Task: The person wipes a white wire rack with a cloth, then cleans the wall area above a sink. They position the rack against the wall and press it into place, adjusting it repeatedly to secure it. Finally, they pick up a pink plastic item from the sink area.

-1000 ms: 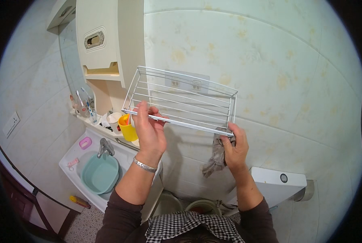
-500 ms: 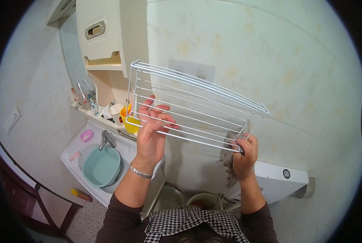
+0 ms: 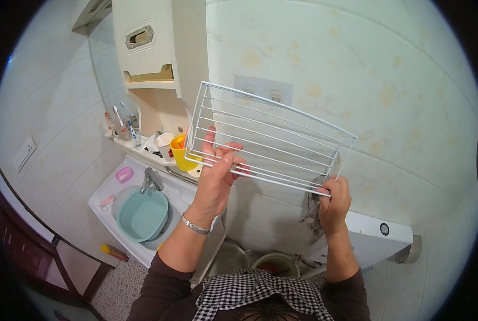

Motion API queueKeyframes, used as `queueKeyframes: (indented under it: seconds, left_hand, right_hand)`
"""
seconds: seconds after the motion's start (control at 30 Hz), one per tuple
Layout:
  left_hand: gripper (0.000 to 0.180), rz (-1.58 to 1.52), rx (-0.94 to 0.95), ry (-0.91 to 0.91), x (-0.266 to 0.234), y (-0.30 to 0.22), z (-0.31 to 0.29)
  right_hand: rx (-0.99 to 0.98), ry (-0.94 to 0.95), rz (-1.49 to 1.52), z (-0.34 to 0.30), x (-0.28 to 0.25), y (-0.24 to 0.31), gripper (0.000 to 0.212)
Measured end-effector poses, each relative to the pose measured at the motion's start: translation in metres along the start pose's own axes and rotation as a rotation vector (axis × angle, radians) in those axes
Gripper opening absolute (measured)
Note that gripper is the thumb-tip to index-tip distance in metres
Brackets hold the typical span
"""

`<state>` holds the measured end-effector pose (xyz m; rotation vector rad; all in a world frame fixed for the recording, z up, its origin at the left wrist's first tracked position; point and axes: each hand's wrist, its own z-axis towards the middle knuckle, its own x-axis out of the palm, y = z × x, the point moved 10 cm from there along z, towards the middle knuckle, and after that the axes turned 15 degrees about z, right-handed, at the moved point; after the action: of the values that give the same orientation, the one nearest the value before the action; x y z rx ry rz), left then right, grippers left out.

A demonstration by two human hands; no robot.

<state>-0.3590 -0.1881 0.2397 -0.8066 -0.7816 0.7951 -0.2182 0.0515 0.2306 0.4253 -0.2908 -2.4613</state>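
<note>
Holding a white wire rack (image 3: 271,136) up before the wall, the person's two hands fill the middle of the head view. The rack tilts, its right end lower. The left hand (image 3: 217,174) has its grip spread, fingers fanned behind the wires at the near edge. The right hand (image 3: 334,206) has its grip closed, pinching the rack's near right corner, with a grey-brown cloth (image 3: 313,211) hanging just beside it.

Behind, the wall (image 3: 388,128) is pale, with faint yellowish patches, and carries a socket plate (image 3: 263,90). At left, a cream cabinet (image 3: 148,51) rises above a shelf with a white cup (image 3: 164,142) and a yellow cup (image 3: 179,158). Below it, the white sink (image 3: 101,199) has a grey tap (image 3: 151,181), a pink soap dish (image 3: 124,175) and, inside, a pale green basin (image 3: 143,215). A white cistern (image 3: 364,235) with a round button stands at lower right. The floor (image 3: 116,286) shows a pebble pattern; two buckets, partly hidden, stand near the checked apron (image 3: 260,291).
</note>
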Motion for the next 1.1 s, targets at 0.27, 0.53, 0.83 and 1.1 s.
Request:
queueKeyframes:
  seconds: [0.27, 0.53, 0.83, 1.1]
  left_hand:
    - [0.075, -0.034, -0.011, -0.152, -0.023, 0.007, 0.007]
    - [0.085, 0.031, 0.023, -0.334, -0.036, -0.007, 0.019]
    - [0.089, 1.118, 0.297, -0.583, -0.047, -0.042, 0.018]
    - [0.071, 1.664, 0.643, -0.449, 0.005, -0.056, 0.022]
  right_hand:
    - [0.065, -0.003, 0.085, 0.029, 0.009, 0.014, 0.007]
    - [0.000, -0.073, -0.023, 0.057, 0.015, 0.020, 0.014]
    - [-0.061, -0.120, -0.089, 0.062, 0.027, 0.008, 0.020]
    - [-0.049, -0.054, -0.157, 0.064, 0.041, 0.004, 0.019]
